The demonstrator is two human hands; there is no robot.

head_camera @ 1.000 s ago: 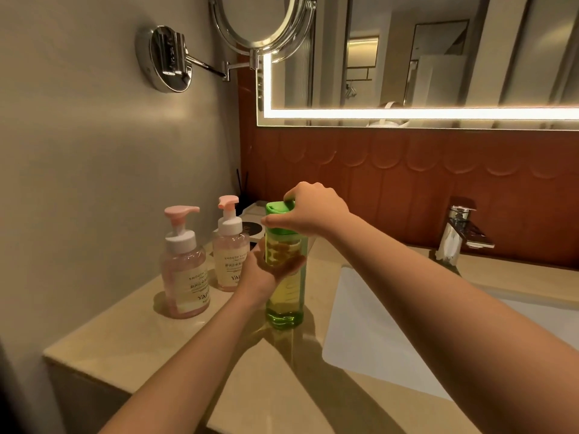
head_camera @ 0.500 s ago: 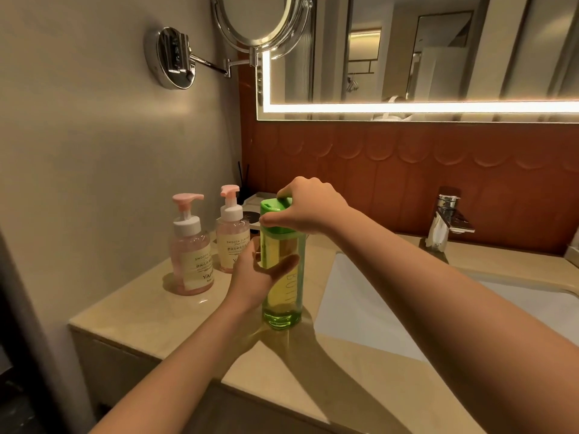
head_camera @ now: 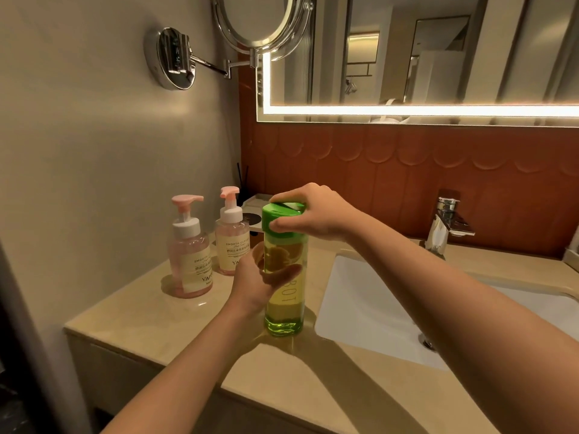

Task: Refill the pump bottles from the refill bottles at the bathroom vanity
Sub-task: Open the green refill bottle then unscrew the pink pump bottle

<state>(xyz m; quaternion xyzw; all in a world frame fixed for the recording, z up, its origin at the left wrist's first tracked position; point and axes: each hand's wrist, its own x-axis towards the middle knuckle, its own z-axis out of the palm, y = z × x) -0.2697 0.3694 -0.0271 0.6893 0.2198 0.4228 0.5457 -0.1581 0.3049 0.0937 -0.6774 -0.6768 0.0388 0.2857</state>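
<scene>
A tall green refill bottle point(head_camera: 284, 311) with yellow-green liquid stands upright on the beige vanity top point(head_camera: 163, 324). My left hand point(head_camera: 260, 283) wraps round its middle from the left. My right hand point(head_camera: 310, 213) grips its green cap point(head_camera: 279, 216) from above and the right. Two pink pump bottles stand to the left by the wall: the nearer pump bottle point(head_camera: 190, 258) and the farther pump bottle point(head_camera: 232, 242), both with pink pump heads in place and cream labels.
A white sink basin point(head_camera: 369, 311) lies right of the bottle, with a chrome faucet point(head_camera: 446, 225) behind it. A small tray point(head_camera: 255, 211) sits behind the bottles. A swing-arm round mirror point(head_camera: 260, 23) juts from the left wall. The counter's front edge runs near my forearms.
The view has drawn back and shifted a little. Both hands stay on the green bottle, and the right hand's fingers have shifted slightly round the cap.
</scene>
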